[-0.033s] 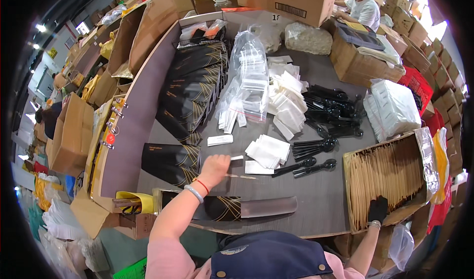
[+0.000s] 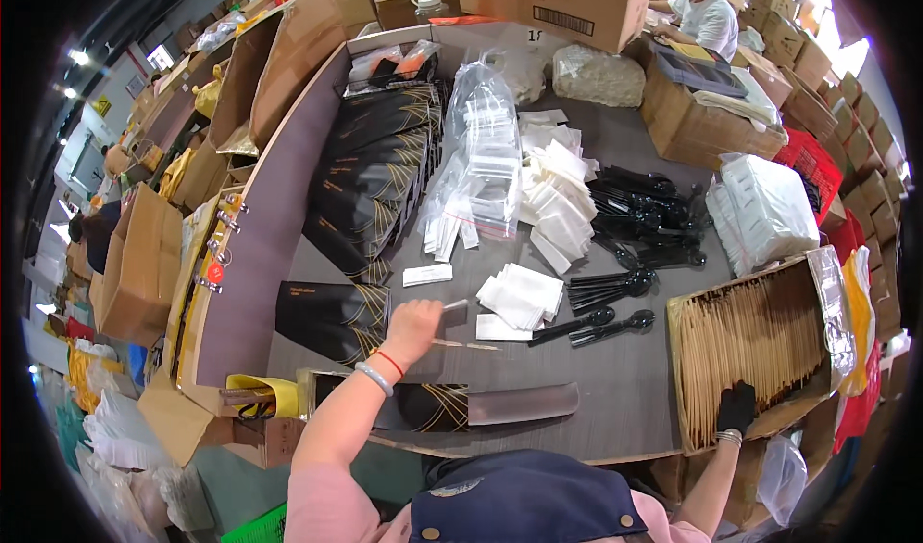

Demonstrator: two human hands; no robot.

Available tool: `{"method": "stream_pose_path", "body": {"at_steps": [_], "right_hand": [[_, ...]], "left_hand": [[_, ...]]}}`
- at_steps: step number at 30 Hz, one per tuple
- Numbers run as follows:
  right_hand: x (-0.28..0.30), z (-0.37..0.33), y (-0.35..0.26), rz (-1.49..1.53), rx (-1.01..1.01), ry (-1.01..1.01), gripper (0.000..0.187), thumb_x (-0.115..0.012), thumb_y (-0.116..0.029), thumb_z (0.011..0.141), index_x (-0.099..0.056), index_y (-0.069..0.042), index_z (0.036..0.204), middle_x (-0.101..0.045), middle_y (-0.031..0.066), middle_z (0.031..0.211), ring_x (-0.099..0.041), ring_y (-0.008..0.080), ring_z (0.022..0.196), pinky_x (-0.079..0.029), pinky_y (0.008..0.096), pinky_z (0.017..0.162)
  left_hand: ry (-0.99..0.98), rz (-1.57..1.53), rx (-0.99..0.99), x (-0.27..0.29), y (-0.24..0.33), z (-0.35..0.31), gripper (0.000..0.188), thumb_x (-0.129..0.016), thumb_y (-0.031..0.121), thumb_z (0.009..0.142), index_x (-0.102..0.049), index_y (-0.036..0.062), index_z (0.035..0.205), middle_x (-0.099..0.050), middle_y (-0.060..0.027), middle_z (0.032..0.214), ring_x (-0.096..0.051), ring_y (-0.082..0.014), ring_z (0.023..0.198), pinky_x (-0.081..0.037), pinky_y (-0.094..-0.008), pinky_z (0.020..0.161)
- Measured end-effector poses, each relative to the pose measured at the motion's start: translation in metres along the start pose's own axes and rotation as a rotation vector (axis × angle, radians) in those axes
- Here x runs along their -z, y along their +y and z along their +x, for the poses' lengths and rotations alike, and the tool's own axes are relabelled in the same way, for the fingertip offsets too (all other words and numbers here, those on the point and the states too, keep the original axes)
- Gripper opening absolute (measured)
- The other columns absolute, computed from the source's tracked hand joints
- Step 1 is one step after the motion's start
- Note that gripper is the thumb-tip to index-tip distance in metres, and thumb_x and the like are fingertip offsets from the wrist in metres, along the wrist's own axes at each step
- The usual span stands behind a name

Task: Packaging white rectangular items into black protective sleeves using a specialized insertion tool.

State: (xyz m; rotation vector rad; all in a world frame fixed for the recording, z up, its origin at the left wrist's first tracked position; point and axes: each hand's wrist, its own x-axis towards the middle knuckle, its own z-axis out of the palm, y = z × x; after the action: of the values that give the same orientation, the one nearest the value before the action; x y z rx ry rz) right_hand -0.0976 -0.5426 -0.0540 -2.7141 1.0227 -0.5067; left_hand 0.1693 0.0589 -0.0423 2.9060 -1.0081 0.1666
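My bare left hand is closed, pinching a small thin white packet above the table. Just beyond the knuckles, thin wooden sticks lie on the tabletop. One more white packet lies farther off, and a small pile of white packets sits to the right. My right hand, in a black glove, rests on the near edge of the wooden sticks packed upright in an opened carton. Its fingertips blend into the dark gap there.
Black printed sleeves lie in overlapping rows on the left, with one sleeve at the front edge. Black plastic spoons and forks are heaped beside white packets. A clear bag lies between. Another person stands at the back right.
The white packet in my left hand has tilted and looks thinner, and that hand has shifted slightly left. My gloved right hand stays at the carton.
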Motion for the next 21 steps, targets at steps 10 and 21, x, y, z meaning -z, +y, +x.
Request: {"method": "stream_pose_path", "body": {"at_steps": [10, 21], "right_hand": [[0.008, 0.008, -0.031, -0.037, -0.025, -0.193, 0.014, -0.057, -0.009, 0.077, -0.051, 0.000, 0.087, -0.058, 0.0211, 0.089, -0.058, 0.0406, 0.090, -0.046, 0.0447, 0.077], [-0.006, -0.001, -0.018, 0.143, 0.015, 0.358, 0.038, -0.045, -0.021, 0.101, -0.047, 0.004, 0.129, -0.061, 0.0126, 0.105, -0.057, 0.0262, 0.088, -0.045, 0.0372, 0.083]], "left_hand": [[0.273, -0.462, -0.061, -0.010, 0.053, 0.049, 0.029, -0.066, 0.003, 0.075, -0.059, 0.0031, 0.103, -0.056, -0.0156, 0.103, -0.055, -0.0350, 0.100, -0.048, -0.0418, 0.088], [0.023, -0.588, 0.166, -0.006, 0.054, 0.047, 0.044, -0.079, 0.013, 0.070, -0.060, 0.0067, 0.109, -0.055, -0.0136, 0.107, -0.054, -0.0341, 0.102, -0.047, -0.0406, 0.089]]}}
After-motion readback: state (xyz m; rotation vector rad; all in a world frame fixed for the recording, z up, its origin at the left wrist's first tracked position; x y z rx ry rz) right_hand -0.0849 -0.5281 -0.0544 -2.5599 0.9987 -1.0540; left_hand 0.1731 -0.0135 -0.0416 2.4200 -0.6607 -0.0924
